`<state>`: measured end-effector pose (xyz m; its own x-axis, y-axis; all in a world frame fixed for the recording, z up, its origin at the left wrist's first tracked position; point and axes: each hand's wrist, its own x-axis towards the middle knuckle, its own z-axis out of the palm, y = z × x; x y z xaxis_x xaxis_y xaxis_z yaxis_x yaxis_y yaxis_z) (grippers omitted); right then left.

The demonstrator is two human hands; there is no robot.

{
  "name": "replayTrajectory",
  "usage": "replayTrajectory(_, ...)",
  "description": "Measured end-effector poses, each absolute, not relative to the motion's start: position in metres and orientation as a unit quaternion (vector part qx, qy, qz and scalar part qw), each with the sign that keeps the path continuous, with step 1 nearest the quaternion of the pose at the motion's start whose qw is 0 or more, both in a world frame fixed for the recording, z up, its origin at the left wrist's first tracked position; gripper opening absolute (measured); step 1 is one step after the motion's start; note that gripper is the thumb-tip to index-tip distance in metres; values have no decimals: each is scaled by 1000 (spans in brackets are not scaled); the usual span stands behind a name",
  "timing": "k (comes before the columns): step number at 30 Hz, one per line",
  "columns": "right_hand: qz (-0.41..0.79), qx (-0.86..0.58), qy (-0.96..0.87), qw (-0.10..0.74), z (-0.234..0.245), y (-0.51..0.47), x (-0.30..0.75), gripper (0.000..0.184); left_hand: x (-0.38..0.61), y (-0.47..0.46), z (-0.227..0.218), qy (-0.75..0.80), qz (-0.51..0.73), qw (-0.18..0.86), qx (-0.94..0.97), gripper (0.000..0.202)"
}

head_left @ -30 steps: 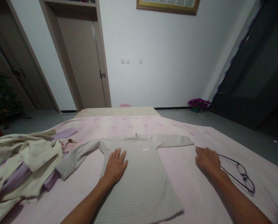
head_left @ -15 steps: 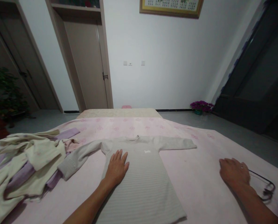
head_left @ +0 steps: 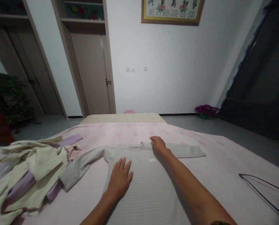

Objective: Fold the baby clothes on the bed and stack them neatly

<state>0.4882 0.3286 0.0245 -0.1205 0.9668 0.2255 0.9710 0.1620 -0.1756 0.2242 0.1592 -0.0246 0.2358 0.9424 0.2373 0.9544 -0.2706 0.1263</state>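
Observation:
A light grey, finely striped long-sleeved shirt (head_left: 144, 184) lies spread on the pink sheet, collar away from me. Its left-hand sleeve bends down toward the clothes pile; the other stretches out to the right. My left hand (head_left: 121, 178) rests flat on the shirt's left chest, fingers spread. Across the shirt reaches my right arm, and my right hand (head_left: 158, 144) is at the shoulder edge beside the collar, its fingers closed together on the fabric. The forearm hides part of the shirt's right side. On the sheet at far right lies a black wire hanger (head_left: 263, 196), partly out of view.
A heap of cream and purple clothes (head_left: 34, 168) lies on the left of the pink-sheeted bed (head_left: 214, 175). Past the bed's far end are a door (head_left: 90, 72), a pink stool (head_left: 129, 111) and purple flowers (head_left: 206, 110). A leafy plant (head_left: 8, 93) stands at left.
My right hand has left the hanger on the right and moved to the shirt's shoulder by the collar. My left hand stays on the chest. The hanger now lies turned, and the view has tilted up slightly.

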Motion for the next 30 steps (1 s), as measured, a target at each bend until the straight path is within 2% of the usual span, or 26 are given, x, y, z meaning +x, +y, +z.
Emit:
replayTrajectory(5,-8,-638,-764,95,14,347,449,22,226,158,-16,-616,-119,1,-778,53)
replayTrajectory(8,-22,-638,-764,96,12,347,449,17,225,159,-16,-618,-120,-2,-777,54)
replayTrajectory(16,-67,-679,-718,139,8,330,457,30,222,162,-26,-603,-145,17,-784,53)
replayTrajectory(20,-74,-651,-738,160,-4,305,441,48,222,162,-26,-601,-153,11,-784,53)
replayTrajectory(26,7,-624,-777,84,-25,270,426,68,208,163,-28,-587,-206,-46,-782,52)
replayTrajectory(30,6,-634,-770,70,-31,266,426,69,153,167,-19,-632,-287,13,-720,49)
